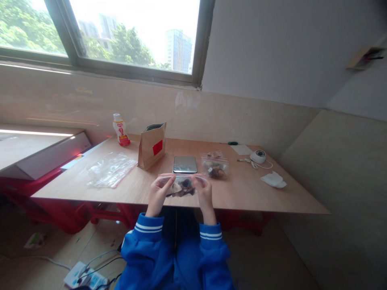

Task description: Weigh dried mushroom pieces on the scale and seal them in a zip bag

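Observation:
A clear zip bag (181,186) with dark and pale pieces inside is held upright over the near edge of the wooden table (242,193). My left hand (157,194) pinches its left top corner and my right hand (204,193) pinches its right top corner, fingers closed on the pink seal strip. Just behind the bag lies a small flat scale (185,164). A second filled zip bag (215,167) rests to the right of the scale. A brown paper pouch (152,146) with a red label stands open to the left.
A pile of empty clear bags (111,169) lies at the table's left. A small bottle (121,129) stands at the back. A white round device with cable (258,156), paper (242,150) and a tissue (273,179) sit right. A power strip (86,277) lies on the floor.

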`<state>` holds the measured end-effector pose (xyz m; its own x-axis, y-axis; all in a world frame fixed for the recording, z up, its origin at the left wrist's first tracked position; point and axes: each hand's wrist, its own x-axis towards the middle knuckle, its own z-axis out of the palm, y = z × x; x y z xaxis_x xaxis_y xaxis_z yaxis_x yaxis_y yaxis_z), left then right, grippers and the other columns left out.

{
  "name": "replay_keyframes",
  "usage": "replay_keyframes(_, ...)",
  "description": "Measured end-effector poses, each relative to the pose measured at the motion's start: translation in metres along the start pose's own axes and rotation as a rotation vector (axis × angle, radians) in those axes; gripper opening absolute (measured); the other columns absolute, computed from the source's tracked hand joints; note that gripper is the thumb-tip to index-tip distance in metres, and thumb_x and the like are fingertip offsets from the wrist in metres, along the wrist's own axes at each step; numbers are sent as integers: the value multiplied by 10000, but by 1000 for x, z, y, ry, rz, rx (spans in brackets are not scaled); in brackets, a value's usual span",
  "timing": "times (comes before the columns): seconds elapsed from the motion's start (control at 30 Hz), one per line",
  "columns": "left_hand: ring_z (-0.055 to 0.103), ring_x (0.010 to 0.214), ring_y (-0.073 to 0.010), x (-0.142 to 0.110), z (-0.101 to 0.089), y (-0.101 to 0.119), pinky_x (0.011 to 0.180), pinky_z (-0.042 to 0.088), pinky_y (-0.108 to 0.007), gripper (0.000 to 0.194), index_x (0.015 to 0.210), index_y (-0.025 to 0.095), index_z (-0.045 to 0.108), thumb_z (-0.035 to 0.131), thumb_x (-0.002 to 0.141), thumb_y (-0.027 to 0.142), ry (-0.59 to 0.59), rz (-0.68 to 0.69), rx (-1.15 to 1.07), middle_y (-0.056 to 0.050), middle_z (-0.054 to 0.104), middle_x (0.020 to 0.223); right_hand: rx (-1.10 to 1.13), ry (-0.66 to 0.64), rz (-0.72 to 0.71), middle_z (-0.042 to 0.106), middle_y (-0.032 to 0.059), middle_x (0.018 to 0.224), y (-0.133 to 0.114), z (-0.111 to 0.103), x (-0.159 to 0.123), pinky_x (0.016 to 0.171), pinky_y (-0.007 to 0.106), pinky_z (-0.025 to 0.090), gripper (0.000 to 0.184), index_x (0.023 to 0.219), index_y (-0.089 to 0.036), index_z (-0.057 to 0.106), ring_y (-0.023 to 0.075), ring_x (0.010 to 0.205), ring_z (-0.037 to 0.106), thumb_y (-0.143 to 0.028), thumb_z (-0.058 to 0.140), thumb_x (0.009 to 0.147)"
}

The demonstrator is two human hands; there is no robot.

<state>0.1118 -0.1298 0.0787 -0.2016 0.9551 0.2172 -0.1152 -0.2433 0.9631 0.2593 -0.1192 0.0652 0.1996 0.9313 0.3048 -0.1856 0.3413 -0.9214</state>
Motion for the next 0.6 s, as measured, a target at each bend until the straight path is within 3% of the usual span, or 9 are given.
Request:
replay_keyframes(0.13,655,889,-216,-1,2,-2,775,509,-321,359,991,160,658,698,711,381,-37,21,-53,-70,702,947,30,-101,15,711,51,968,-5,1,-1,790,315,525,213,941,-194,686,198,885,666,-339,637,793)
replay_keyframes(0.23,660,883,-216,-2,3,-3,766,512,-322,446,1092,177,623,714,698,365,-73,4,-62,-72,700,989,3,-143,2,721,57,947,-8,3,-3,816,327,519,196,896,-188,694,209,916,664,-347,618,810)
replay_keyframes(0.43,668,806,-227,-1,4,-3,688,523,-311,302,864,135,700,702,700,389,-79,-25,-64,-75,709,842,-25,-105,-4,719,44,864,-2,4,-3,743,309,528,192,838,-183,674,200,836,669,-365,628,800)
replay_keyframes(0.6,660,805,-210,-2,5,-1,677,522,-285,273,827,136,711,696,707,380,-48,6,-26,-72,695,842,-42,-66,-21,709,31,794,-1,4,-3,699,287,526,177,805,-178,665,184,773,665,-353,644,786)
